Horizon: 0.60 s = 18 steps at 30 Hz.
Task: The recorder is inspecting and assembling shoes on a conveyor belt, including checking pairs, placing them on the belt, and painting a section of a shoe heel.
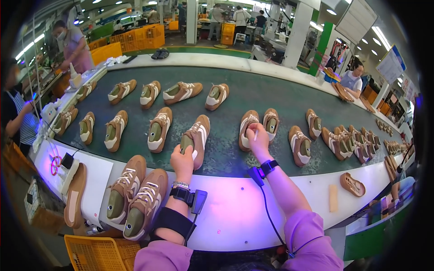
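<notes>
My left hand point(181, 162) is closed around the heel end of a brown sneaker point(200, 131) with white stripes and an olive last inside it. The shoe lies on the dark green belt, toe pointing away from me. To the right, my right hand point(259, 141) is closed in a pinch over another brown sneaker point(246, 124). A small pale thing shows at its fingers, too small to name. Just beside it stands a matching sneaker point(271, 121). Both wrists carry black straps with small boxes and cables.
Several more sneakers point(160, 128) stand on the belt point(217, 158). On the white near ledge point(221, 212) are a pair of laced sneakers point(147, 198), loose soles point(76, 194) and a tan sole point(352, 185). A yellow crate point(95, 253) is below left. Co-workers point(74, 45) stand along the line.
</notes>
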Tool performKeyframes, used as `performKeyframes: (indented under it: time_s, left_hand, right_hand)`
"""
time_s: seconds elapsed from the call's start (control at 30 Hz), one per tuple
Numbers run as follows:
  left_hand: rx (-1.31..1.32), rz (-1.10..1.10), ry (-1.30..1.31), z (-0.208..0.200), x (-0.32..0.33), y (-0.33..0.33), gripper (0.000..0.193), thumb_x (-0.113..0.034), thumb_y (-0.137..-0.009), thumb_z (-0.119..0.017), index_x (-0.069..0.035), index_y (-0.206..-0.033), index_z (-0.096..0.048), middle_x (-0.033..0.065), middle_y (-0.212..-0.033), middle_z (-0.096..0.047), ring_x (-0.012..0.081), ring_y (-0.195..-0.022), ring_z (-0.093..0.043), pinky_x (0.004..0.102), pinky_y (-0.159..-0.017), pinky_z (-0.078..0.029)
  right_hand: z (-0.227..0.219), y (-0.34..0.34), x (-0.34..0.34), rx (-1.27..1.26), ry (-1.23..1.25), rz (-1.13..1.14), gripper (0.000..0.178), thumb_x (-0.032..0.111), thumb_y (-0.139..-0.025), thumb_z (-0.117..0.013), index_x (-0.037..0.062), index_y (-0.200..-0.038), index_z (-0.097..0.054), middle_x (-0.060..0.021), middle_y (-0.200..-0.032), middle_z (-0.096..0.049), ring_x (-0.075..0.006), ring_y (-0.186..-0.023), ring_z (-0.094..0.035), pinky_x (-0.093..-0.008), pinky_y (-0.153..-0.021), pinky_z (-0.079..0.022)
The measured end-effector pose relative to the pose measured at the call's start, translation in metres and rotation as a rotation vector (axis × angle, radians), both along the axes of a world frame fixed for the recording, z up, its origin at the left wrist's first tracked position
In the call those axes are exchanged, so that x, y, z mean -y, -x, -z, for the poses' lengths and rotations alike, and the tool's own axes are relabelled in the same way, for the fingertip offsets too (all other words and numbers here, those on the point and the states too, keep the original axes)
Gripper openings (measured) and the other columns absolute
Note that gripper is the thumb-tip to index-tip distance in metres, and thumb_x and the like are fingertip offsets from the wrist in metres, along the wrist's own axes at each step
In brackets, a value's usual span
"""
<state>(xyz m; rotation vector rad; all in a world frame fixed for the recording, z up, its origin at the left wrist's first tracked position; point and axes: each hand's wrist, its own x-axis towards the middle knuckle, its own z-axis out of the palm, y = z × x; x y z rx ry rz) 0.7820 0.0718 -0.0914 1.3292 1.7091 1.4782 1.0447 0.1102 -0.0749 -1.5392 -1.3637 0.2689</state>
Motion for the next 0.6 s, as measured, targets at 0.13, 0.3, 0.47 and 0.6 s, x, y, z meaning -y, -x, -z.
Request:
performKeyframes:
  time_s: [0.13, 0.3, 0.47, 0.6]
  left_hand:
    - [-0.066, -0.066, 0.042, -0.009, 0.009, -0.016, 0.035, -0.020, -0.077, -0.067, 0.002, -0.103, -0.061, 0.0213, -0.087, -0.066, 0.0347, -0.080, -0.065, 0.0399, -0.072, -0.050]
    - [-0.537, 0.076, -0.150, 0.021, 0.009, -0.034, 0.039, -0.020, -0.080, -0.063, 0.000, -0.112, -0.053, 0.0216, -0.101, -0.063, 0.0355, -0.097, -0.060, 0.0423, -0.084, -0.046]
    - [-0.138, 0.253, 0.054, -0.005, 0.003, -0.014, 0.040, -0.020, -0.078, -0.065, 0.003, -0.108, -0.053, 0.0247, -0.113, -0.055, 0.0400, -0.108, -0.051, 0.0456, -0.091, -0.040]
    - [-0.156, 0.018, -0.046, -0.014, -0.003, 0.007, 0.039, -0.024, -0.077, -0.067, 0.002, -0.104, -0.055, 0.0226, -0.107, -0.058, 0.0381, -0.103, -0.054, 0.0438, -0.089, -0.042]
  right_hand:
    - [-0.007, -0.014, 0.003, 0.164, -0.027, 0.150, 0.039, 0.021, -0.076, -0.064, -0.0007, -0.107, -0.054, -0.0221, -0.096, -0.063, -0.0355, -0.091, -0.062, -0.0422, -0.080, -0.048]
    - [0.011, -0.010, -0.015, 0.050, 0.464, 0.139, 0.067, 0.033, -0.073, -0.067, -0.0147, -0.111, -0.040, -0.0339, -0.103, -0.058, -0.0419, -0.100, -0.059, -0.0405, -0.087, -0.048]
    - [0.011, -0.016, -0.029, 0.101, 0.508, 0.172, 0.067, 0.032, -0.070, -0.068, -0.0160, -0.109, -0.041, -0.0334, -0.104, -0.058, -0.0403, -0.099, -0.060, -0.0397, -0.086, -0.048]
    - [0.018, -0.025, -0.028, 0.101, 0.482, 0.111, 0.068, 0.034, -0.070, -0.069, -0.0170, -0.108, -0.043, -0.0335, -0.103, -0.059, -0.0393, -0.098, -0.061, -0.0385, -0.085, -0.048]
